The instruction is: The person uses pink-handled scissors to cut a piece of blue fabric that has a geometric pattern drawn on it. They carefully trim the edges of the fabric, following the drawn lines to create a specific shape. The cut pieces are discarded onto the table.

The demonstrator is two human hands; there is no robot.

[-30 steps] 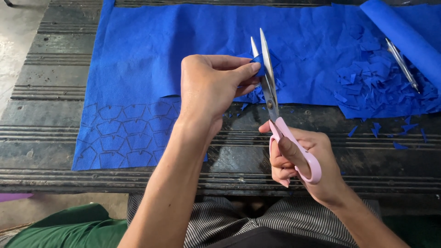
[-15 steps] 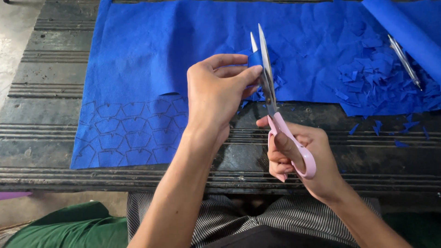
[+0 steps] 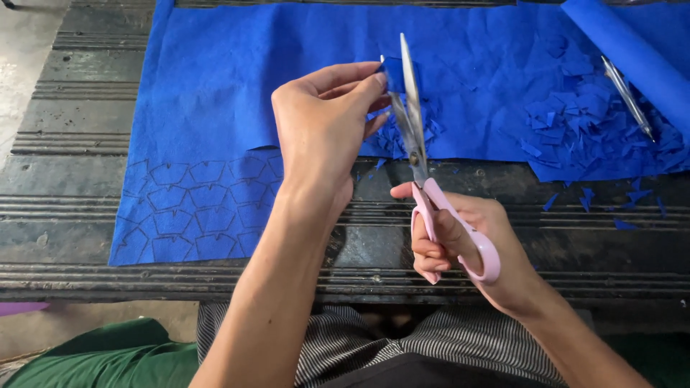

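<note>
1. Since the earlier frames, the left hand [image 3: 323,122] is seen lifted a little higher over the cloth, and the scissors [image 3: 420,154] are tilted more upright, their blades drawn closer together.
2. A small blue piece [image 3: 392,74] is pinched between the left thumb and fingertips – the grip is closed firmly on it, just beside the blades.
3. The piece is held in the air above the blue cloth [image 3: 237,79], touching or nearly touching the inner side of the scissor blades; which one cannot be told.
4. The pink handles of the scissors are gripped by the right hand [image 3: 467,244], with fingers threaded through the loops and closed around them.
5. The blades are only slightly apart, pointing up and away from the body.
6. The cloth is spread on a dark grooved table [image 3: 72,144]; its near left part is marked with rows of drawn outlines [image 3: 190,208].
7. Blue scraps [image 3: 575,118] are heaped on the cloth to the right – a few are scattered onto the bare table.
8. A pen [image 3: 627,97] lies beside a rolled length of blue cloth [image 3: 625,54] at the far right.
</note>
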